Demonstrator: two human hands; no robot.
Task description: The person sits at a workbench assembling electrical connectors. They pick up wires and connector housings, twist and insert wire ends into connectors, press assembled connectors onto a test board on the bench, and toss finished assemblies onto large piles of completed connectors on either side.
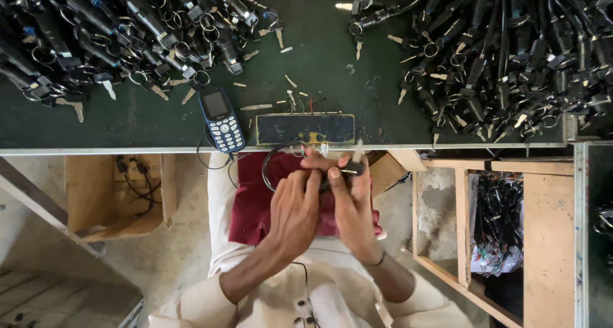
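Holding a small black key part over the lap, the left hand and right hand pinch it tight from both sides, so it stays steady between the fingertips. Under the hands lies a dark red cloth. Just past them sits a dark block, then a blue phone. Farthest off are piles of black keys.

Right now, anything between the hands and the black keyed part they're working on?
No. Both hands, left hand and right hand, already grip the black part directly over the red cloth; nothing visible sits between them.
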